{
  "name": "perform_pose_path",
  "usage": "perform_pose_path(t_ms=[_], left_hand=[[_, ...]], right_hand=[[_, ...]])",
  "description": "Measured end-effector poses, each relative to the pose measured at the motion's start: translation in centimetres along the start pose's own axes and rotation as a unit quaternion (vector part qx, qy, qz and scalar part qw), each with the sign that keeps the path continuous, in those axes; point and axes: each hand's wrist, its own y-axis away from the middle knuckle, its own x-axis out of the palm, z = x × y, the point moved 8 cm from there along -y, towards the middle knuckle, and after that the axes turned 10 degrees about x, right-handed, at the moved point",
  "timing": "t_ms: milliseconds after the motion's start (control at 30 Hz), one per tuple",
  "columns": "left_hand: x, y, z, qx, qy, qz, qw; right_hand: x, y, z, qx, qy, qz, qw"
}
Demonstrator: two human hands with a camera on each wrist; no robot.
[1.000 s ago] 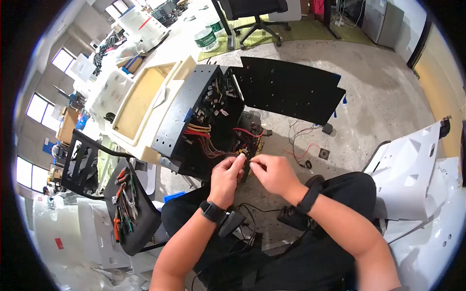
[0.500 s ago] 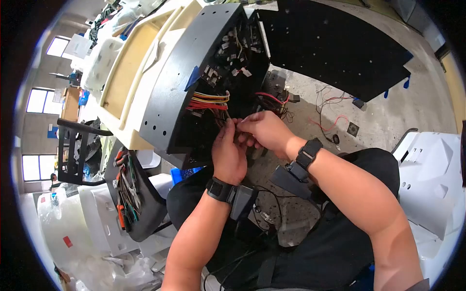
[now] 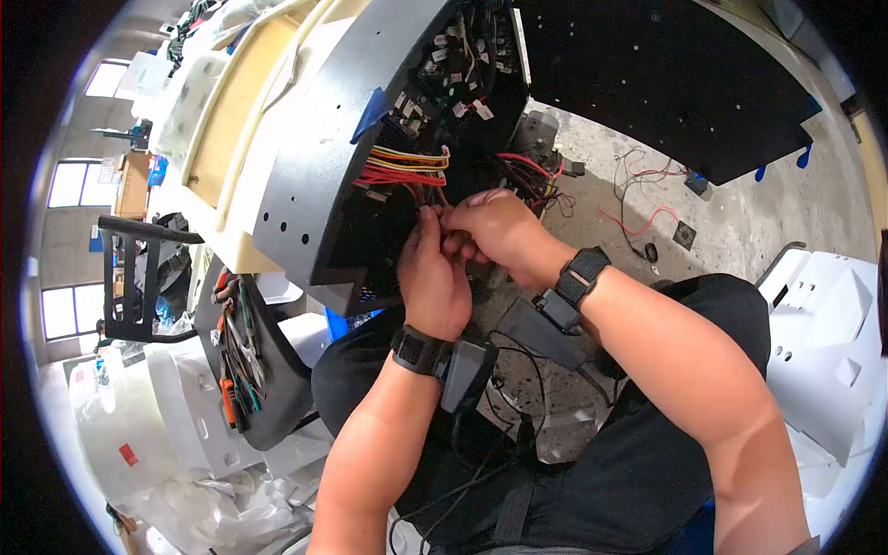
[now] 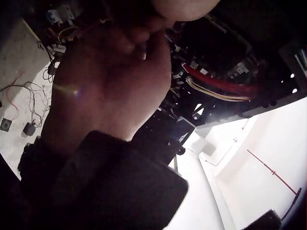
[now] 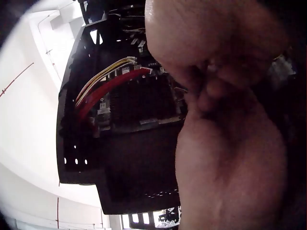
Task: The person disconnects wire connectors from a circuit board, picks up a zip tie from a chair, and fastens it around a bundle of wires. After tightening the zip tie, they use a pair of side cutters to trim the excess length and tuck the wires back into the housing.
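Both hands meet at the open side of a dark metal cabinet [image 3: 305,157]. My left hand [image 3: 435,287] points upward, with thumb and fingers pinching the end of a thin reddish-brown wire [image 3: 443,196]. From the right, my right hand [image 3: 507,233] pinches at the same spot, its fingertips right against the left ones. The fingers hide most of what they hold; in the right wrist view they overlap closely. Just above the hands, a bundle of red wires [image 3: 398,176] and yellow wires [image 3: 412,159] comes out of the cabinet wall. White connectors [image 3: 460,109] hang deeper inside.
A black perforated panel [image 3: 647,83] stands out from the cabinet's far side. Loose cables [image 3: 638,217] lie on the concrete floor. Pliers and other hand tools [image 3: 236,351] rest on a chair seat [image 3: 287,398] at left. A white molded shell [image 3: 823,342] stands at right.
The view has moved closer to the cabinet. Both hands have gone from in front of it to its opening, below the red and yellow wires, and the fingertips have come together.
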Motion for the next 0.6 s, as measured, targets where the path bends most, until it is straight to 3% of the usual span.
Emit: perform_pose_path(t_ms=[167,567,600], left_hand=[[0.18,-0.05,-0.08,0.004,-0.013,0.015,1.0],[-0.45,-0.04,0.05,0.01,-0.002,0.012,1.0],[-0.35,-0.18,0.06,0.011,0.007,0.042,0.999]], right_hand=[[-0.02,0.04,-0.25,0.017,-0.05,-0.021,0.998],[-0.18,0.02,-0.36,-0.002,-0.037,-0.032,0.999],[-0.15,0.01,-0.34,-0.002,-0.038,-0.033,0.999]])
